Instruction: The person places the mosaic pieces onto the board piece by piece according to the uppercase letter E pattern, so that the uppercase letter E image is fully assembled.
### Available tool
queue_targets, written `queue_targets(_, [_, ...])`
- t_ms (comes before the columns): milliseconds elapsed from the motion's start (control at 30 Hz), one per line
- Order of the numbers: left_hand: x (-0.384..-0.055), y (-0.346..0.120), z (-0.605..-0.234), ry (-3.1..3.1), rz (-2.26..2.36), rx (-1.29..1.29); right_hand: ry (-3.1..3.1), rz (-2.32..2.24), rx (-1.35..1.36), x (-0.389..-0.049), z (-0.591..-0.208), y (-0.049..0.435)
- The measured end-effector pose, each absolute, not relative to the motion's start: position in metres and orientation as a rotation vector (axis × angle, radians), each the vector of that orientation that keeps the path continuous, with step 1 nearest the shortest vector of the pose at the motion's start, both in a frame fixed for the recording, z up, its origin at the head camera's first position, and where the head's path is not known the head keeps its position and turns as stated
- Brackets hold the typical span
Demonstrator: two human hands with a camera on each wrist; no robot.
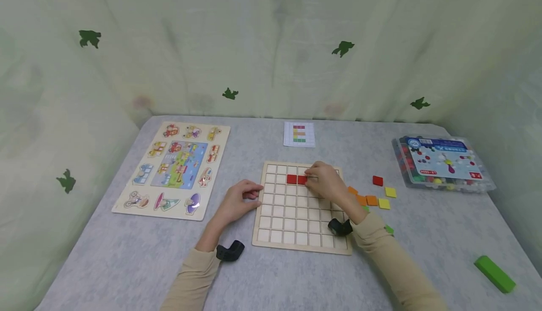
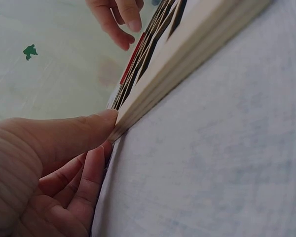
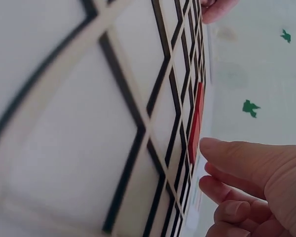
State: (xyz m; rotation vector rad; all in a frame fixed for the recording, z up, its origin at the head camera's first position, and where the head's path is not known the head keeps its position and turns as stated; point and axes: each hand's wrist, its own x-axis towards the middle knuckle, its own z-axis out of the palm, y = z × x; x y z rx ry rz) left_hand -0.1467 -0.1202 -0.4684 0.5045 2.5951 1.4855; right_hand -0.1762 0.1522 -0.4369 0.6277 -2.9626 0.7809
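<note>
A wooden grid board (image 1: 302,247) lies on the table with two red square tiles (image 1: 291,179) side by side in an upper row. My left hand (image 1: 238,202) is at the board's left edge, thumb and fingers a little apart; in the left wrist view its thumb (image 2: 84,131) touches the edge. Over the board's upper right part is my right hand (image 1: 328,181), its fingertips beside the right-hand red tile. Between its thumb (image 3: 232,155) and fingers I see nothing held. Some cells under that hand and forearm are hidden.
Loose orange (image 1: 371,200), yellow (image 1: 390,192), green and red tiles lie right of the board, some partly behind the right arm. A pattern card (image 1: 299,139) lies beyond it. A picture puzzle (image 1: 216,160) is left, a clear plastic box (image 1: 444,186) and green block (image 1: 494,273) right.
</note>
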Motion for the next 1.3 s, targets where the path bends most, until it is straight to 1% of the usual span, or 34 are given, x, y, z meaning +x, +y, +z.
queue_targets(133, [-0.147, -0.12, -0.467, 2.584, 1.496, 0.491, -2.959, 0.769, 0.57, -0.173, -0.434, 0.165])
queue_targets(600, [-0.147, -0.121, -0.467, 2.591, 1.502, 0.509, -3.028, 0.762, 0.224, -0.16, -0.431, 0.229])
queue_targets(967, [-0.147, -0.12, -0.471, 2.596, 1.498, 0.511, -2.992, 0.68, 0.126, -0.147, -0.43, 0.282])
queue_targets(1300, [-0.147, -0.12, -0.471, 2.614, 1.49, 0.515, -3.0, 0.669, 0.014, -0.14, -0.433, 0.307])
